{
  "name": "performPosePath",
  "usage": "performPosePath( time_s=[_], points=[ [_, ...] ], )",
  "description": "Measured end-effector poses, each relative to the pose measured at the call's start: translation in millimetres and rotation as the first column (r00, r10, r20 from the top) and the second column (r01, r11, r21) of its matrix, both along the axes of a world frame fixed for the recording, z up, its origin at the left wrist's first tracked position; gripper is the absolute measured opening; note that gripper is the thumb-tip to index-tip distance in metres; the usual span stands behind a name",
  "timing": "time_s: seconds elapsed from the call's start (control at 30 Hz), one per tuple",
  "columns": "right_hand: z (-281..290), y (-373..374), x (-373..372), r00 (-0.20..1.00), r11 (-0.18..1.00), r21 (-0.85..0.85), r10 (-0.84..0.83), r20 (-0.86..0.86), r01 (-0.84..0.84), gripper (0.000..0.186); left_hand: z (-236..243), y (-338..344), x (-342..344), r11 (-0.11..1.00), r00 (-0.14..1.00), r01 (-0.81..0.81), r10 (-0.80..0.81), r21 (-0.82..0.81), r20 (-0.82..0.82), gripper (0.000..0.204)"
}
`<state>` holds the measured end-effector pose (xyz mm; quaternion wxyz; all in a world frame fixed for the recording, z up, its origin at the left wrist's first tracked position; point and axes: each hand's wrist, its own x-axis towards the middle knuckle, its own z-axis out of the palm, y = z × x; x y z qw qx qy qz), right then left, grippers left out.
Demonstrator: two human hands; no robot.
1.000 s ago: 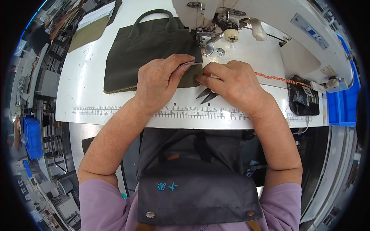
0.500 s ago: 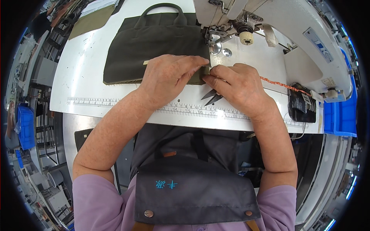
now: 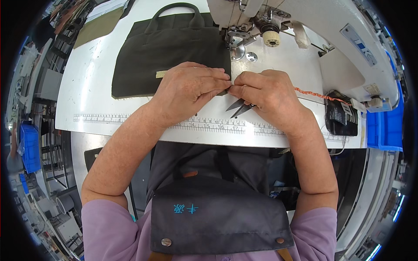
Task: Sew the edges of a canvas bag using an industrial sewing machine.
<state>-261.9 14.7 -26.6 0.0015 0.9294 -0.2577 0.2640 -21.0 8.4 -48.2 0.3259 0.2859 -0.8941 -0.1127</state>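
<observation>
A dark olive fabric bag (image 3: pixel 137 56) with a looped handle lies on the white sewing table. My left hand (image 3: pixel 187 89) rests across its lower right part, fingers stretched out toward the right edge; the thumb is partly hidden. Just beyond that edge is my right hand (image 3: pixel 267 93), with dark scissors (image 3: pixel 237 106) tucked in the palm, blades pointing left. Its thumb and index finger are pinched together at the bag's edge, almost touching my left fingertips; whatever is between them is too small to make out. A pale yellow tab (image 3: pixel 161 74) shows beside my left hand.
The sewing machine (image 3: pixel 352 39) stands behind and to the right, its needle area at the bag's upper right edge. A ruler scale (image 3: pixel 209 126) runs along the table front. A black packet (image 3: pixel 341 115) and an orange cord (image 3: pixel 311 92) lie right. Blue bins flank the table.
The bag has shifted slightly left. My left fingers have come down flatter near its right edge, where a fold was raised before. My right hand stays nearly in place with the scissors.
</observation>
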Motion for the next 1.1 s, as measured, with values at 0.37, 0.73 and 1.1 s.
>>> performPosePath(
  time_s=[0.37,0.73,1.1],
  points=[
    [-4,4,-16,0.999,0.994,0.099,-0.038,0.013,0.037,0.021,10,1,-4,0.996,1.0,0.004,-0.003,-0.093,0.007,0.017],
    [-11,3,-16,0.997,0.99,0.134,-0.05,0.066,0.04,0.027,10,5,-6,0.999,1.0,-0.005,0.006,0.034,-0.009,0.008],
    [-13,-2,-13,0.985,0.985,0.14,-0.121,0.123,0.103,0.03,27,9,-15,0.997,0.977,-0.032,0.045,-0.066,0.208,0.014]
  ],
)
